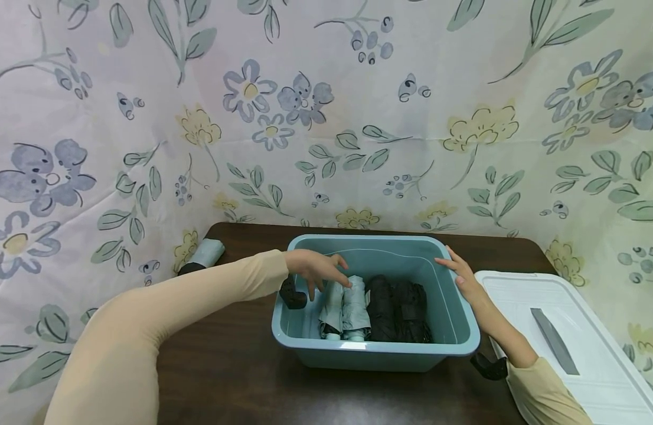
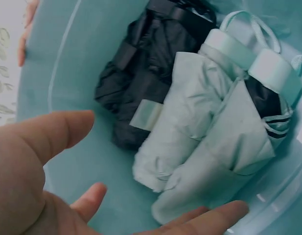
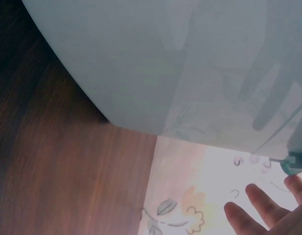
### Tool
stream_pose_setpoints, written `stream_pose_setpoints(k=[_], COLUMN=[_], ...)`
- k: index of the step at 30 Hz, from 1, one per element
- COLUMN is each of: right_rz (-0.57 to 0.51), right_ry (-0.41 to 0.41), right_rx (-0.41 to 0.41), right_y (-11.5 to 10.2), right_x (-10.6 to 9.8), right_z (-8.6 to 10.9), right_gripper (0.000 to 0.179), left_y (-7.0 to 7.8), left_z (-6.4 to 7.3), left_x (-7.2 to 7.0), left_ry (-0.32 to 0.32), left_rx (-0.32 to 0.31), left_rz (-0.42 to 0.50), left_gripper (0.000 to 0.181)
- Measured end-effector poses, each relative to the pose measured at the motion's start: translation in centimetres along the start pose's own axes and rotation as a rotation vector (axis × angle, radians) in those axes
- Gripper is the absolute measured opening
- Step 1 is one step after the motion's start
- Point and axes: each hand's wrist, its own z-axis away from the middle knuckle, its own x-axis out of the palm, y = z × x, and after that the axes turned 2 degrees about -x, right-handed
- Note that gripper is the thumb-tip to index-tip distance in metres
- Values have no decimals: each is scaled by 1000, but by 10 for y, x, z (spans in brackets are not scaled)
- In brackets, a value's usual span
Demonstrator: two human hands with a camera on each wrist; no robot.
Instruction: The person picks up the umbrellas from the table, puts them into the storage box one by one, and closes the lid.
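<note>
The left hand (image 1: 318, 268) reaches over the left side of the tub (image 1: 379, 363), fingers spread and nothing in its grasp. Just below its fingertips, inside the tub, lie two pale green umbrellas (image 1: 355, 304), handles toward the tub's near wall; contact with them cannot be told. Two black umbrellas (image 1: 381, 310) lie in the tub, to the right of the green pair. The right hand (image 1: 464, 280) rests loosely on the tub's right rim, its fingers extended.
</note>
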Motion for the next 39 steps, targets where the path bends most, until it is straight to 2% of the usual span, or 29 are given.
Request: stream_pose_setpoints(k=[5, 12, 16, 22, 30, 31, 32, 34, 35, 37, 38, 39], right_rz=[-2, 2, 7, 0, -10, -14, -20, -44, -62, -43, -47, -58], right_ry=[-7, -4, -4, 6, 1, 9, 28, 65, 71, 106, 106, 94], right_rx=[-2, -6, -8, 7, -4, -25, -103, -173, -239, -341, -345, -283], right_y=[2, 1, 2, 1, -1, 3, 17, 30, 67, 109, 119, 117], right_x=[1, 1, 0, 1, 3, 3, 4, 6, 3, 2, 1, 0], right_z=[0, 0, -1, 0, 2, 1, -4, -9, -15, -24, -25, -22], right_gripper=[46, 45, 45, 46, 46, 47, 48, 53, 56, 57, 61, 64], left_y=[0, -7, -9, -8, -17, -19, -22, -27, -29, -33, -35, -36], left_z=[11, 26, 34, 43, 56, 57, 59, 62, 64, 68, 70, 72], left_x=[-6, -9, -8, -6, -9, -10, -10, -11, -11, -10, -10, -8], left_ry=[-17, 28, 47, 80, 142, 160, 178, 231, 267, 349, 385, 419], left_rx=[43, 172, 216, 280, 479, 501, 527, 580, 607, 644, 660, 669], left_rz=[-98, -232, -246, -277, -290, -285, -275, -266, -274, -303, -313, -324], left_gripper=[64, 43, 33, 32, 30, 30, 30, 29, 29, 29, 29, 29])
